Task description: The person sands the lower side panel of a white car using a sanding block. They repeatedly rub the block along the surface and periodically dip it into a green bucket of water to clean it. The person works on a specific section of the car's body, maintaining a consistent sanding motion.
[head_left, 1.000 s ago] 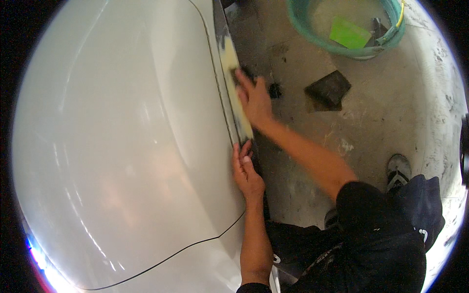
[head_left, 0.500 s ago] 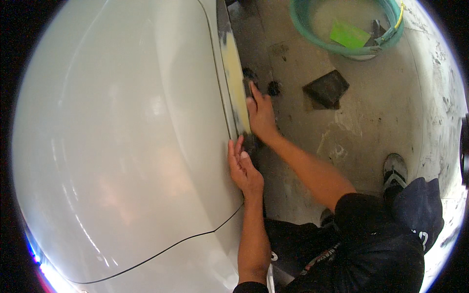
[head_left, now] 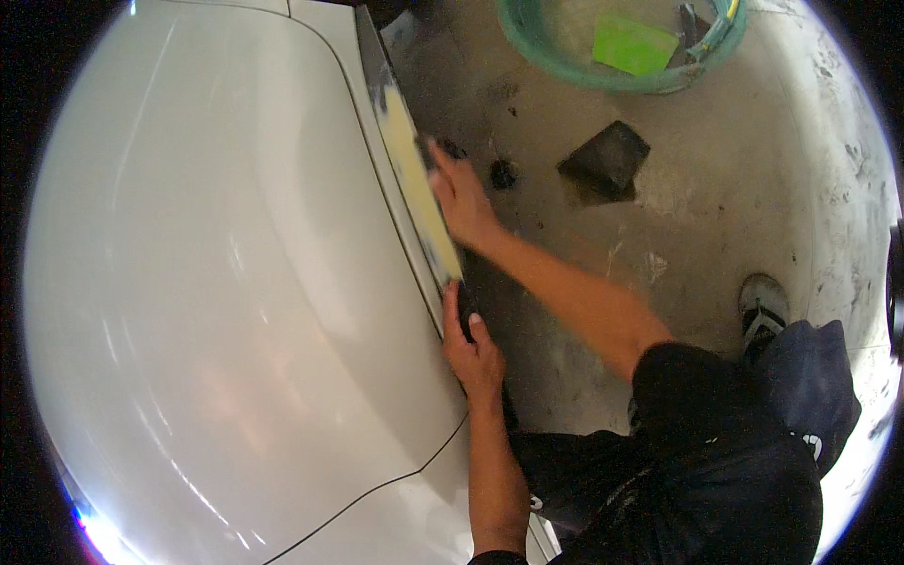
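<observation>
A white car body panel (head_left: 235,264) fills the left side, with a narrow strip (head_left: 414,179) along its right edge patched in pale yellow over dark and grey. My right hand (head_left: 457,198) is closed on a dark flat pad (head_left: 424,146) at the strip's outer side, its index finger extended along the pad and slightly blurred. Lower down, my left hand (head_left: 474,353) touches the bottom end of the strip, fingers pointing upward and apart, thumb raised beside a dark edge. What lies under its fingertips is hard to make out.
A green round tub (head_left: 516,42) of murky water at the top holds a bright green flat piece (head_left: 631,42) and a dark piece. A dark square pad (head_left: 603,160) lies on the grey floor (head_left: 697,217). My shoe (head_left: 763,301) shows at the lower right.
My right hand slid down along the strip, then back up. The view has shifted, so the panel edge and tub appear farther left, and the tub higher. My left hand stays at the strip's lower end.
</observation>
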The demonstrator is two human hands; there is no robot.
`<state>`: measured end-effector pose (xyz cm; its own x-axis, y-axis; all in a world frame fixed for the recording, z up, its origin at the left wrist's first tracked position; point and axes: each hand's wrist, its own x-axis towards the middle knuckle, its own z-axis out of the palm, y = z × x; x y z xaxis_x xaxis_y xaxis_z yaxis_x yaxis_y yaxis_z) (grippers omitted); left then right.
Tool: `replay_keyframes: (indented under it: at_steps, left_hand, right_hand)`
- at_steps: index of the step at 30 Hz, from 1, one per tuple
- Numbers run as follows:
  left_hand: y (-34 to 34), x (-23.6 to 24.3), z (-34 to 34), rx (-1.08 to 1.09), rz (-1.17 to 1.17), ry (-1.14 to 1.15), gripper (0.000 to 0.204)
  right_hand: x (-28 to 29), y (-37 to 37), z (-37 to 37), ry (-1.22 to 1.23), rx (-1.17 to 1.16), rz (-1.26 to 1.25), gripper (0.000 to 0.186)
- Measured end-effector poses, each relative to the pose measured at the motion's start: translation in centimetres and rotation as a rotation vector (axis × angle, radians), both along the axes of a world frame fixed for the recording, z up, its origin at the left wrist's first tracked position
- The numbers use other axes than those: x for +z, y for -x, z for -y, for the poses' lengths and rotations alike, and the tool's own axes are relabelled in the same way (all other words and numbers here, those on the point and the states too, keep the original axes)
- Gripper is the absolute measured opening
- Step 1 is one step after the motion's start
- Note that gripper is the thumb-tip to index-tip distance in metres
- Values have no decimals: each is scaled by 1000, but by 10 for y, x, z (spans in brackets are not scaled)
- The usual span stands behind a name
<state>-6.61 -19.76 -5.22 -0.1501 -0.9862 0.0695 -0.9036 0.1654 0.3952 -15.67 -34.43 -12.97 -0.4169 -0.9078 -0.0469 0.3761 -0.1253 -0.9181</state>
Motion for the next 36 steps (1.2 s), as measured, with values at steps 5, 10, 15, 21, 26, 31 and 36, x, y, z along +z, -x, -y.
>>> replay_keyframes:
  at_steps: [5, 10, 15, 21, 26, 31, 36]
  left_hand:
    - [0, -3, -2, 17, 16, 24, 42]
    - [1, 2, -1, 3, 31, 32, 41]
    - [4, 10, -2, 32, 36, 45, 40]
    - [1, 11, -1, 28, 34, 10, 39]
    - [3, 8, 4, 16, 27, 23, 38]
    - [5, 8, 8, 9, 57, 42, 36]
    - [6, 4, 5, 11, 77, 72, 35]
  right_hand:
    - [-9, -15, -3, -50, 28, 1, 48]
    - [-14, -9, 38, 34, -90, -30, 48]
    - [-3, 4, 55, 13, -35, -88, 51]
    - [-9, 14, 92, -62, 13, -130, 51]
    - [-19, 17, 114, 107, -144, 36, 49]
    - [-21, 24, 126, -74, 102, -103, 48]
    - [-20, 19, 113, 44, -43, 58, 48]
